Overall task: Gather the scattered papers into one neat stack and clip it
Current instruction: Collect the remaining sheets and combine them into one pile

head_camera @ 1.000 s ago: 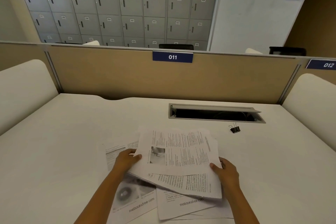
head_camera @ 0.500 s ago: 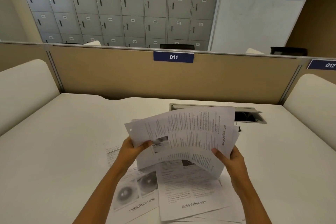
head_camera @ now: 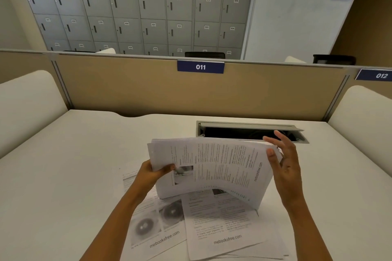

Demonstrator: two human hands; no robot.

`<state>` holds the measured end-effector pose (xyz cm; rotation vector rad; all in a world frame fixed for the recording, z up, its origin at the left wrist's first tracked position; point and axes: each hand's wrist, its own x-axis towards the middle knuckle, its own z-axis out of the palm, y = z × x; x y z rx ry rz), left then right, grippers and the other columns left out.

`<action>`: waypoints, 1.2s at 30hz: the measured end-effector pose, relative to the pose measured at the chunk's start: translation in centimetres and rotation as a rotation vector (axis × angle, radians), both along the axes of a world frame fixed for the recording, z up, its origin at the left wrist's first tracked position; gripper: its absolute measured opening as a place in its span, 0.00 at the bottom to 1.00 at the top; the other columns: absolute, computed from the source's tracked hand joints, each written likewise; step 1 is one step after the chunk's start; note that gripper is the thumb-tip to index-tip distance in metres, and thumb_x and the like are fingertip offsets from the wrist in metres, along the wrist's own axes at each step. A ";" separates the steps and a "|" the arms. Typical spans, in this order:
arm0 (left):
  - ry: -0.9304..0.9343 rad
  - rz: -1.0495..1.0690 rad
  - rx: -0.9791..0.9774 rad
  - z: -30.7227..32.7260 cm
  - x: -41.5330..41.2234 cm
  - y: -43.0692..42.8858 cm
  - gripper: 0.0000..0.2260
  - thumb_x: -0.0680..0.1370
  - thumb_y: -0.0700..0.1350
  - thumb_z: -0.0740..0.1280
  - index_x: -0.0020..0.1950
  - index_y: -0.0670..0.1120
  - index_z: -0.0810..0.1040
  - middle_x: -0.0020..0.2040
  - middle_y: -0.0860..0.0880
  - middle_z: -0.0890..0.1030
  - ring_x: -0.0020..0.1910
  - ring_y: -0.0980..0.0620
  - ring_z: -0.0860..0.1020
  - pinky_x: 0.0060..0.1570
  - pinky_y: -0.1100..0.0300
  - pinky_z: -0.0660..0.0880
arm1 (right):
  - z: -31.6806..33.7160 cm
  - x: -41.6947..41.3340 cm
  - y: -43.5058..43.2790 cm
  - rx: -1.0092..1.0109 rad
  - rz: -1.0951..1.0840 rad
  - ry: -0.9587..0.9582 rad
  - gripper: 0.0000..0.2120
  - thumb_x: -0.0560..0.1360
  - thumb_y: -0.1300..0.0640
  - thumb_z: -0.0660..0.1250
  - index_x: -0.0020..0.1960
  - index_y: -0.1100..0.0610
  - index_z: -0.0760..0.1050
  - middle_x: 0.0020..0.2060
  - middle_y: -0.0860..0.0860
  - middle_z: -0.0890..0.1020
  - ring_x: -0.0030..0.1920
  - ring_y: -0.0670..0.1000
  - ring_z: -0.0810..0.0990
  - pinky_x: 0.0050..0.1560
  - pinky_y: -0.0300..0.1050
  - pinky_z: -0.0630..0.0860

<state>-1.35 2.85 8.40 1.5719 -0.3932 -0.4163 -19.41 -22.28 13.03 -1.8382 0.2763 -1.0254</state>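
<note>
Smooth white desk [head_camera: 63,176]; left hand [head_camera: 151,172] pinches curling sheets [head_camera: 214,167].

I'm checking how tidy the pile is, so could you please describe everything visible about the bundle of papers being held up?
The bundle of papers is several white printed sheets, text plus a small greyscale picture, with "mebooksfree.com" along one margin. It stands on edge, bowed, its edges roughly aligned. The left hand pinches its left side; the right hand, fingers spread, presses its right edge. Its lower edge meets loose sheets lying flat.

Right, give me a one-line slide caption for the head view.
Left hand grips a raised sheaf of papers while the open right hand steadies its edge; loose sheets remain on the desk.
</note>
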 end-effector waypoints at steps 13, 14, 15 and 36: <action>-0.016 -0.123 0.002 -0.5 0.0 -0.1 0.40 0.44 0.67 0.76 0.53 0.54 0.77 0.51 0.47 0.82 0.51 0.46 0.80 0.50 0.47 0.78 | -1.9 -0.4 -1.3 -0.296 -0.112 0.103 0.27 0.70 0.35 0.63 0.67 0.35 0.60 0.61 0.42 0.74 0.56 0.42 0.75 0.51 0.32 0.75; -0.025 -0.124 -0.001 -0.6 0.1 -0.2 0.40 0.44 0.67 0.76 0.53 0.54 0.77 0.50 0.48 0.82 0.50 0.47 0.80 0.49 0.50 0.79 | -2.1 -0.2 -0.8 -0.153 -0.093 0.066 0.32 0.69 0.39 0.67 0.69 0.38 0.58 0.62 0.43 0.74 0.57 0.45 0.76 0.51 0.36 0.77; -0.032 -0.128 -0.007 -0.7 0.1 -0.3 0.40 0.44 0.67 0.76 0.53 0.54 0.76 0.49 0.49 0.83 0.49 0.49 0.81 0.47 0.54 0.80 | -2.6 -0.2 -0.5 -0.004 -0.068 0.023 0.36 0.68 0.46 0.71 0.70 0.41 0.56 0.61 0.45 0.75 0.58 0.47 0.76 0.50 0.39 0.79; -0.056 -0.064 -0.040 -1.2 0.5 -0.6 0.35 0.49 0.62 0.78 0.52 0.51 0.78 0.45 0.51 0.84 0.47 0.49 0.82 0.44 0.54 0.81 | -6.0 -0.7 -1.4 0.414 0.130 0.371 0.28 0.51 0.42 0.79 0.49 0.49 0.79 0.43 0.50 0.85 0.48 0.51 0.82 0.39 0.43 0.81</action>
